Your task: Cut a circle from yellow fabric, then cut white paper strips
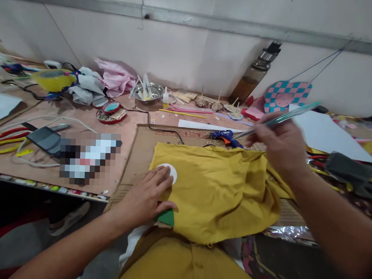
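My left hand (155, 187) lies flat on a yellow cloth (214, 189), its fingers stretched over a white paper disc (171, 174). Under the thumb a green piece (166, 217) shows at the cloth's left edge; most of it is hidden. Raised above the cloth's far right corner, my right hand (279, 142) is closed around a slim, see-through teal pen (293, 112), blurred by motion. A blue glue gun (225, 137) lies just beyond the cloth, left of the pen's lower end.
Cardboard (142, 154) lies under the cloth. Behind stand a steel bowl (149, 92) and a tilted brown bottle (252, 74). A phone-like dark device (45, 140) and cables lie left. White paper (335, 134) and a grey cloth (349, 171) are at right.
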`<state>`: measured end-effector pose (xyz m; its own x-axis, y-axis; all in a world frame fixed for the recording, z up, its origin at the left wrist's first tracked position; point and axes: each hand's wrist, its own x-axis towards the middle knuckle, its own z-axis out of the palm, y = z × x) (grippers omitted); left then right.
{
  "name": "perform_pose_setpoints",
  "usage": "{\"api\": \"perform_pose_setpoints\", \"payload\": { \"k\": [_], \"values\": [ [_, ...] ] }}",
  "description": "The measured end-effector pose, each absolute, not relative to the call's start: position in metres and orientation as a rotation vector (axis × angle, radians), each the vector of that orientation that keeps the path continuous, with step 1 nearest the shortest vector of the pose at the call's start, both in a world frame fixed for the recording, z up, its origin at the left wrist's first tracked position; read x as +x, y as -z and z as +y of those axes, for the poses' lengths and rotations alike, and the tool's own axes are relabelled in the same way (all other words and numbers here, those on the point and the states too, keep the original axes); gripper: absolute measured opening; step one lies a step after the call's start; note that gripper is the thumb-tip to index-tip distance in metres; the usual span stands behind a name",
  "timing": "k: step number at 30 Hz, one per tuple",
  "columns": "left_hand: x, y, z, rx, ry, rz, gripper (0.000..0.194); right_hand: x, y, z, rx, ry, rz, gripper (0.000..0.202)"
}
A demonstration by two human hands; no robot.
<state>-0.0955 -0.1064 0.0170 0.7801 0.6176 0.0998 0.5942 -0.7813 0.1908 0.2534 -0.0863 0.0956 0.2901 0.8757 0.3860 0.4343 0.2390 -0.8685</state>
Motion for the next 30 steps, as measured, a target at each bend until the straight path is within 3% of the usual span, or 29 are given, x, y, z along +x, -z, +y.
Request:
{"api": "perform_pose_setpoints", "payload": {
  "k": [5,8,14,23,30],
  "values": [
    [-0.091,-0.027,-0.105,2.873,-0.069,0.943,0.079,0.147,-0.071,-0.084,-1.005,-1.192,-1.381,0.034],
    [-0.081,-0.039,-0.096,2.884,-0.016,0.877,0.061,0.119,-0.051,-0.076,-0.954,-1.358,-1.323,0.039],
    [-0.074,-0.034,-0.075,2.887,-0.031,0.933,0.011,0.116,-0.013,-0.069,-1.118,-1.148,-1.281,0.027],
    [-0.087,-0.019,-0.083,2.894,-0.152,0.900,0.027,0.118,0.008,-0.071,-1.092,-1.327,-1.178,0.048],
    [-0.087,-0.017,-0.085,2.948,-0.112,0.912,0.031,0.122,0.006,-0.072,-1.198,-1.051,-1.609,0.018]
  ]
}}
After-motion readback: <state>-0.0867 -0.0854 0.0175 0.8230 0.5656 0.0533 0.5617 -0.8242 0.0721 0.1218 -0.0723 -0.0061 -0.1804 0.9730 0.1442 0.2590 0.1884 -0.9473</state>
